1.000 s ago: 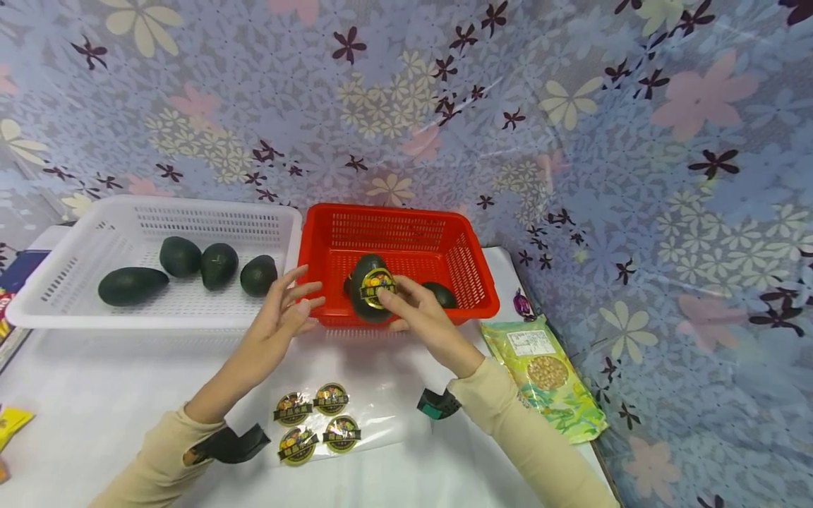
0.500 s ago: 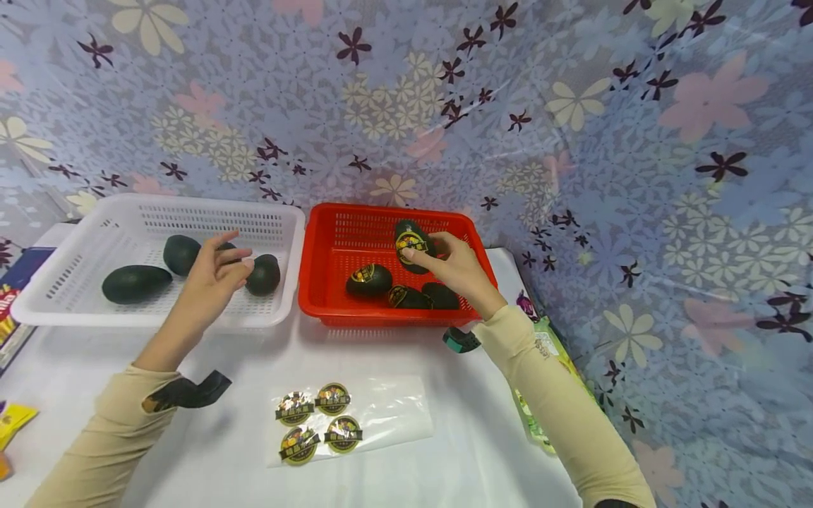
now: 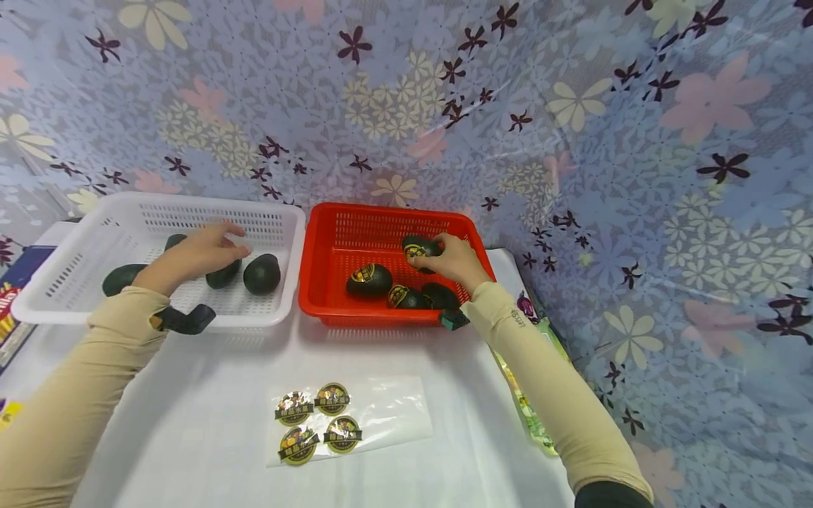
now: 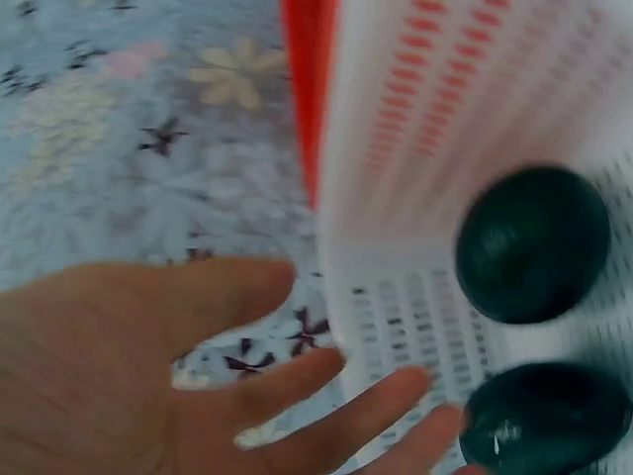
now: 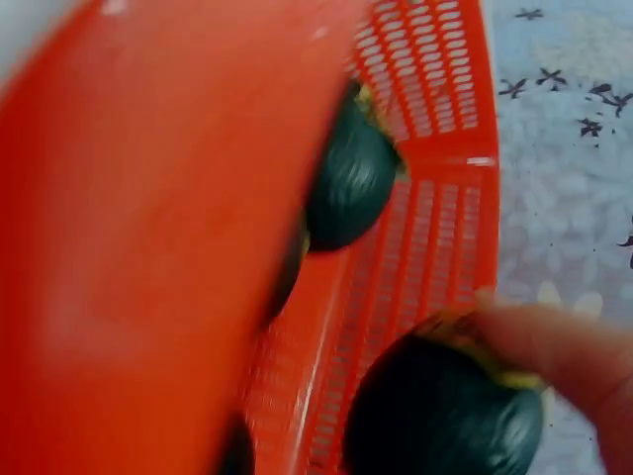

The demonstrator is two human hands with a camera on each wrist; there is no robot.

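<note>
My right hand (image 3: pixel 459 261) grips a dark green avocado (image 3: pixel 420 248) with a black-and-gold round label, low inside the red basket (image 3: pixel 317 275). In the right wrist view a fingertip lies on the label of that avocado (image 5: pixel 445 421). Several other avocados sit near the basket's front, among them a labelled one (image 3: pixel 370 281). My left hand (image 3: pixel 197 255) reaches over the white basket (image 3: pixel 51 303), above dark avocados (image 3: pixel 262 274) without visible labels. In the left wrist view its fingers are spread and relaxed, holding nothing, with two avocados (image 4: pixel 534 242) beyond the fingertips.
A clear sheet (image 3: pixel 396 409) bearing several round labels lies on the white tablecloth (image 3: pixel 209 423) in front. A green-yellow packet (image 3: pixel 533 416) is partly under the right forearm, near a purple wrapper (image 3: pixel 526 307). A blue packet (image 3: pixel 28 271) lies far left; floral cloth hangs behind.
My right hand has carried the labelled avocado rightward and lowered it into the red basket. My left hand has moved left, from beside the red basket to over the white one.
</note>
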